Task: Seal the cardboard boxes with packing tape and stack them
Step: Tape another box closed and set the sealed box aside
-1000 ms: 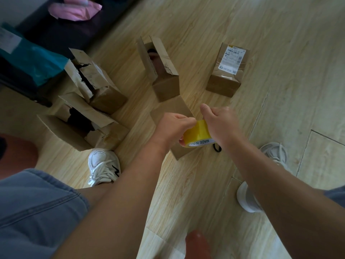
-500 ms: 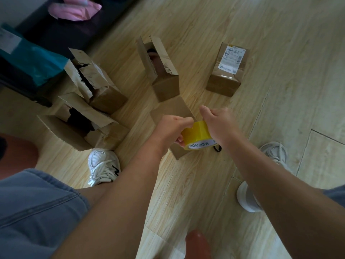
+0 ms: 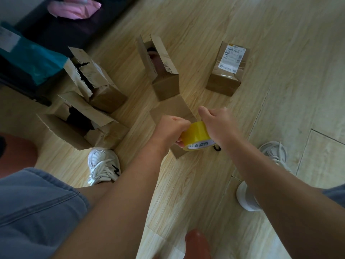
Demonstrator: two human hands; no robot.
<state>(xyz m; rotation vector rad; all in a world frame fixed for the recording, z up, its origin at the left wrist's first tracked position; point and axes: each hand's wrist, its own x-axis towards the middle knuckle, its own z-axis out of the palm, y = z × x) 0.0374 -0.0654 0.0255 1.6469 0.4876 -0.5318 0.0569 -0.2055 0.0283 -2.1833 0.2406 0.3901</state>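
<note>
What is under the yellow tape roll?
A brown cardboard box lies below the tape roll. The left hand and right hand grip the roll and hide the box's middle, so its seam cannot be seen.

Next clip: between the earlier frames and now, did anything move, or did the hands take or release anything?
Hardly anything. The left hand slid slightly leftward on the yellow tape roll, baring a little more of it. Nothing taken or released: it and the right hand still grip the roll above the nearest box. The labelled box and the open boxes stayed put.
</note>
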